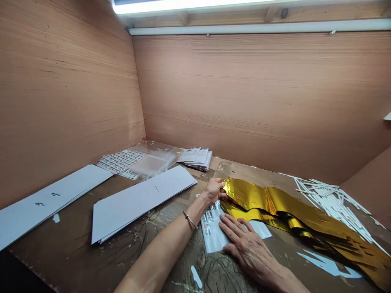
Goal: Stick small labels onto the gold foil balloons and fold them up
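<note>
My left hand pinches the left end of a shiny gold foil strip between thumb and fingers. The foil runs off to the right in loose, overlapping folds. Below it, my right hand lies flat with fingers stretched on a clear plastic bag. Small black printed marks show along the bag's left side. Part of the bag is hidden under the hand and the foil. A white piece sticks out to the right of my right hand's fingers.
Two stacks of long white card, one near the middle and one at left, lie on the brown table. Behind them are printed label sheets, clear bags and stacked printed cards. White sticks lie right. Wooden walls enclose the table.
</note>
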A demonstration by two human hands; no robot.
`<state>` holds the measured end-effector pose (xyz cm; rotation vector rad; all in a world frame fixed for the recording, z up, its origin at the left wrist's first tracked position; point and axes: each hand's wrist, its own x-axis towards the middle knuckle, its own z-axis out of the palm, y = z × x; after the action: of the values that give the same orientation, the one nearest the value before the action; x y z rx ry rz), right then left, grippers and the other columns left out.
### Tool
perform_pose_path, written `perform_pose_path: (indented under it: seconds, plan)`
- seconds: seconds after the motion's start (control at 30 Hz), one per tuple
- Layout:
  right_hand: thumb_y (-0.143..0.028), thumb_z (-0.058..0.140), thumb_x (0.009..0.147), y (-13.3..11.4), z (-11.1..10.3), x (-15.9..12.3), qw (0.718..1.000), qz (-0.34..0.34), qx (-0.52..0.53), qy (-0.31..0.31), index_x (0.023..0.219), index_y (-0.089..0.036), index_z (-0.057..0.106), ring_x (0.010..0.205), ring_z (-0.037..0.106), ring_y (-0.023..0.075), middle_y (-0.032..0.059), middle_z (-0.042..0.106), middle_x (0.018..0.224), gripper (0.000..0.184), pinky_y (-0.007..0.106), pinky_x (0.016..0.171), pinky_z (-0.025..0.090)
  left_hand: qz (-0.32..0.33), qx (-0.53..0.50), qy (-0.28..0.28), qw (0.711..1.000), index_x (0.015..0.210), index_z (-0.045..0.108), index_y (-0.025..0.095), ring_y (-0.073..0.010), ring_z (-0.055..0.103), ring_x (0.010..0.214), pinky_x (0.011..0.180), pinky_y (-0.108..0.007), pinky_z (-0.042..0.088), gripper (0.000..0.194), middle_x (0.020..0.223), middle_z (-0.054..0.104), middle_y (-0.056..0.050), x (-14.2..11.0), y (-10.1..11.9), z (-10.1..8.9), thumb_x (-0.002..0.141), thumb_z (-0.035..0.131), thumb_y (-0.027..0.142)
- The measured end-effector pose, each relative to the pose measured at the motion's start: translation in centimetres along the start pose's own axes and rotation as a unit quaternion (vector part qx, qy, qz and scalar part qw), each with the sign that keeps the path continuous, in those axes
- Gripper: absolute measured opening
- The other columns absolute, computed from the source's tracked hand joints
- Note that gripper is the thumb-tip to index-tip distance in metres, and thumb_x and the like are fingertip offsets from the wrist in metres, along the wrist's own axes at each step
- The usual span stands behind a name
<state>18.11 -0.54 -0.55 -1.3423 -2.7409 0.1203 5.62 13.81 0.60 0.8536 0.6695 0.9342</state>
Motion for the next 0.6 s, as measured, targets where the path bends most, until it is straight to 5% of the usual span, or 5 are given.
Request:
perform_pose_path:
  seconds: [0.23,0.43,0.6]
  plan:
    - [-0.044,0.039,0.082,-0.7,0.6,-0.2,0.994,0.042,-0.058,0.085,0.121,-0.023,0.042,0.110,0.038,0.0273,0.0054,0.042,0.127,0.045,0.045,0.087,0.032,-0.007,0.007,0.004,1.000,0.074,0.054,0.007,-0.0111,0.054,0.047,0.049,-0.030,0.049,0.009,0.058,0.056,-0.005,0.1,-0.4,-0.2,0.066,0.050,0.007]
    - [-0.030,0.047,0.079,-2.7,-1.3,1.6,0.992,0.085,0.035,0.084,0.099,-0.021,0.055,0.086,0.047,0.0197,0.0069,0.054,0.096,0.023,0.034,0.072,0.040,-0.002,-0.030,-0.002,1.000,0.076,0.054,0.008,-0.0111,0.055,0.052,0.058,-0.032,0.050,0.010,0.062,0.057,-0.005,-0.5,-2.2,-1.2,0.066,0.050,0.009]
    - [-0.020,0.039,0.083,-3.3,-0.4,3.7,0.990,0.062,0.098,0.083,0.082,-0.019,0.058,0.079,0.046,0.0172,0.0060,0.052,0.084,0.019,0.029,0.068,0.040,-0.003,-0.034,0.016,0.999,0.075,0.055,0.010,-0.0079,0.051,0.051,0.061,-0.029,0.049,0.010,0.056,0.053,-0.001,-0.8,-1.8,-0.8,0.065,0.056,0.012]
